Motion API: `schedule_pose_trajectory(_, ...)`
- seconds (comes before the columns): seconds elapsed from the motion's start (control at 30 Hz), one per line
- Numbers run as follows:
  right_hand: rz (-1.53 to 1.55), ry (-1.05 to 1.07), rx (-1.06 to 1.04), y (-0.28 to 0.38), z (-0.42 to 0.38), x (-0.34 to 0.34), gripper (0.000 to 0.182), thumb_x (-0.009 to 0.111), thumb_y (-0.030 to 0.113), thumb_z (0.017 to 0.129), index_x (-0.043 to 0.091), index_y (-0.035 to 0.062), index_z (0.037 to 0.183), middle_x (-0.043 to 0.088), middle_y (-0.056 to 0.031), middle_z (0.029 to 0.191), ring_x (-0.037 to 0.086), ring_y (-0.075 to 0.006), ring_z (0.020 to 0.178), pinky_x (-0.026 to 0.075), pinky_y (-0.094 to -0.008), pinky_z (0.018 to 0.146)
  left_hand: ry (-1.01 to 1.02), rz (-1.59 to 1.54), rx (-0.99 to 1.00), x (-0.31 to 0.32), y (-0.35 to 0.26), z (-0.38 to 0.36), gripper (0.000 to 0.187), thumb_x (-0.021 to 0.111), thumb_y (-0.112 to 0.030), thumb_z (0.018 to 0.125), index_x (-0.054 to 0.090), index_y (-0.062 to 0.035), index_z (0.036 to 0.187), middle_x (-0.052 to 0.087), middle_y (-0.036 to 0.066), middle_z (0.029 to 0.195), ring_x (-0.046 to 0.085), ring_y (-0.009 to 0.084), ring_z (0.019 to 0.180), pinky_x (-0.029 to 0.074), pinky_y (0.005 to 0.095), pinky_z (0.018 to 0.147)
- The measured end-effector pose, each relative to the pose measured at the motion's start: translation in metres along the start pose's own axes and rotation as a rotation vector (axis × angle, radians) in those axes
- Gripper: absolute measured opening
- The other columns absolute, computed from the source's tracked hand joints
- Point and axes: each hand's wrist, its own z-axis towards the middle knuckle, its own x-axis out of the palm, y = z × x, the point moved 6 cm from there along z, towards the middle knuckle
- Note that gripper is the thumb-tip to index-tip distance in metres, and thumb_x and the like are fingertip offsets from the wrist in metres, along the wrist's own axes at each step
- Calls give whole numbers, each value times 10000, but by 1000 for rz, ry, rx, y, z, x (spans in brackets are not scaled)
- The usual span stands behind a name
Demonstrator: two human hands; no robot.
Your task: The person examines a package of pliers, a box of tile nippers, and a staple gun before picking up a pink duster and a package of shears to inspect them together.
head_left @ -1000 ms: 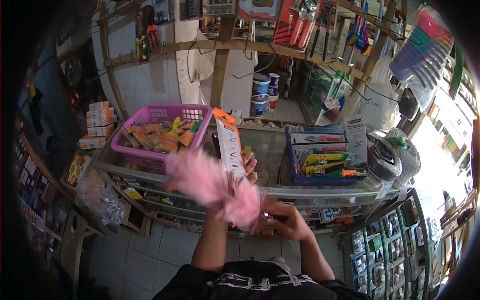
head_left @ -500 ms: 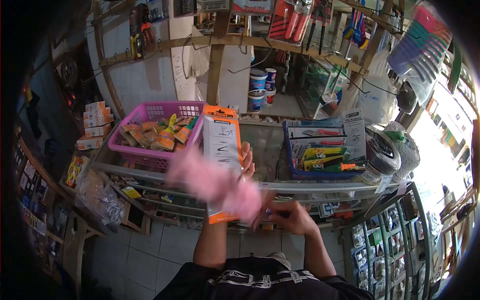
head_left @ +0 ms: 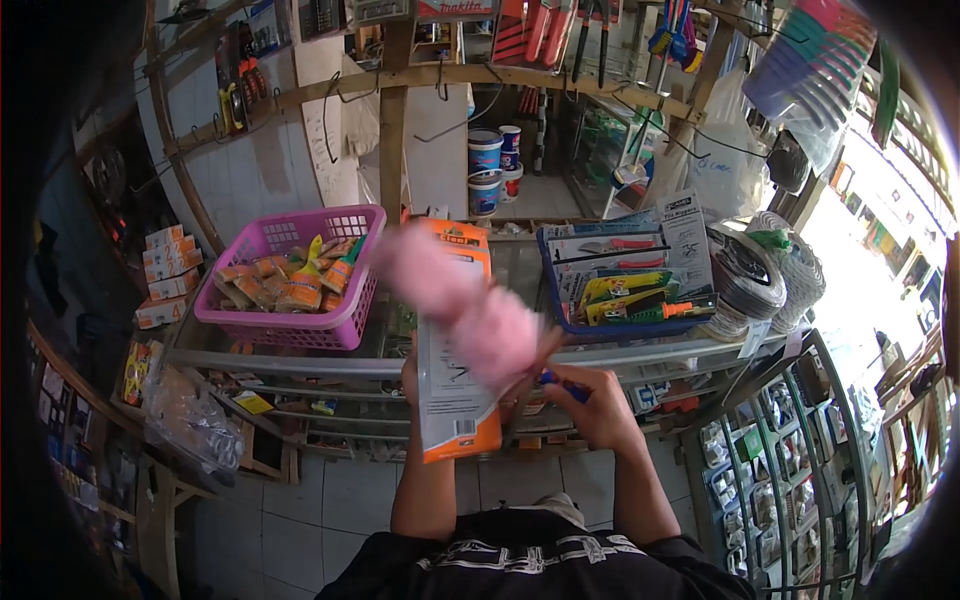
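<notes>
An orange and white package (head_left: 462, 412) stands tilted in front of the glass counter, with my left hand (head_left: 410, 375) behind its left edge, mostly hidden. My right hand (head_left: 597, 408) is closed around the blue handle (head_left: 566, 387) of a duster. Its fluffy pink head (head_left: 465, 305), blurred by motion, lies across the upper and middle part of the package in view. Behind and to the left sits a purple basket (head_left: 345, 322) holding brushes in wrappers. At the right, a blue tray (head_left: 600, 333) bears packaged tools.
Stacked orange-white boxes (head_left: 168, 277) are at the left end of the counter (head_left: 400, 360). Rope coils (head_left: 745, 285) lie at the right end. Metal hooks and hanging tools are overhead. A glass-sided shelf (head_left: 790, 470) stands at the right.
The package has tilted and shifted slightly in my left hand, whose fingers no longer show at its right edge. The duster has moved up and right across it. The camera view has shifted.
</notes>
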Motion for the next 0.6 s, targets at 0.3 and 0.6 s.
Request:
schedule_pose_trajectory(0.3,-80,15,60,32,35,-13,381,732,250,934,731,-19,1205,735,-275,936,727,-421,890,561,-395,818,-62,-138,-179,-33,11,-23,712,512,-593,1034,478,-69,1514,535,226,1472,611,409,1109,547,558,857)
schedule_pose_trajectory(0.6,-21,-89,86,15,37,-21,390,772,216,919,727,-45,1205,764,-150,941,662,-137,823,544,-324,811,78,-142,-298,32,-9,-8,886,617,-629,966,303,-109,1611,261,244,1631,484,268,1039,455,396,825)
